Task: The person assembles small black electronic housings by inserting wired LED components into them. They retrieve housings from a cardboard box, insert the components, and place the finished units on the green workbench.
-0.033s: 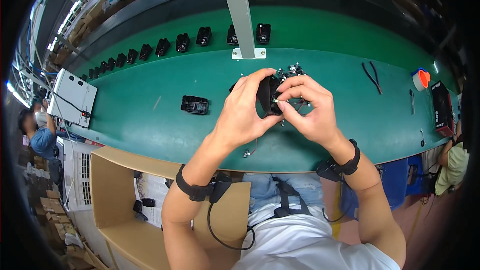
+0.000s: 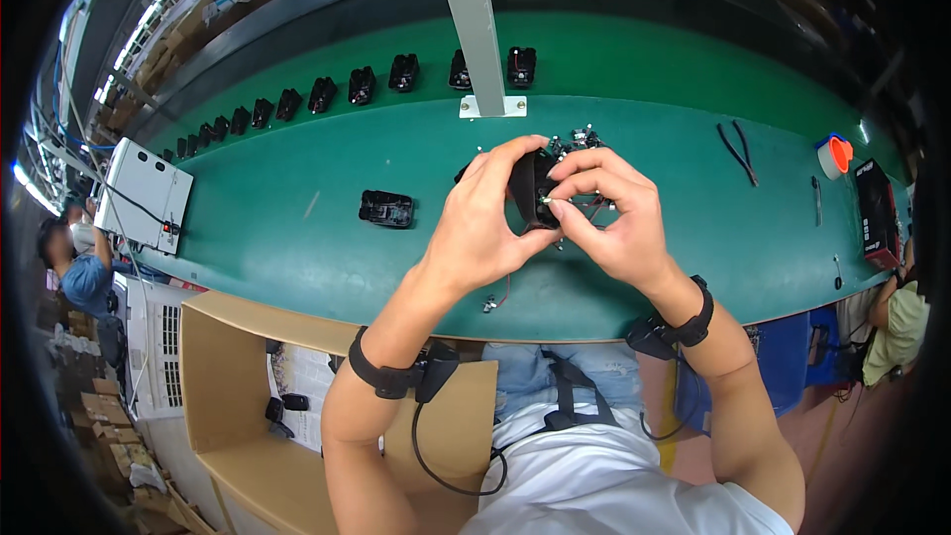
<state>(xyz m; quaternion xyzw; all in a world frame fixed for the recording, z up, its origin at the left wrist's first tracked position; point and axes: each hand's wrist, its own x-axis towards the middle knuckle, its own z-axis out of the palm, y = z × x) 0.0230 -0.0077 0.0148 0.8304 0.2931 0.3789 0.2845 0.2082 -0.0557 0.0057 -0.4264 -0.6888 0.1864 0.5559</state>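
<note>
Raised above the green worktop (image 2: 297,238), a black housing (image 2: 530,188) sits wrapped in the left hand (image 2: 480,223). Right hand (image 2: 614,213) fingers pinch a small part against its face. Another housing (image 2: 386,208) lies to the left; more line the far edge, beside a grey post (image 2: 475,20).

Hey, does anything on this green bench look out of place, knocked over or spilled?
Mostly tidy. One black plastic housing lies alone mid-bench, apart from the neat row of black housings along the far edge. A small loose wired part sits near the front edge. Both hands, left hand and right hand, hold a black housing. Nothing looks spilled.
</note>
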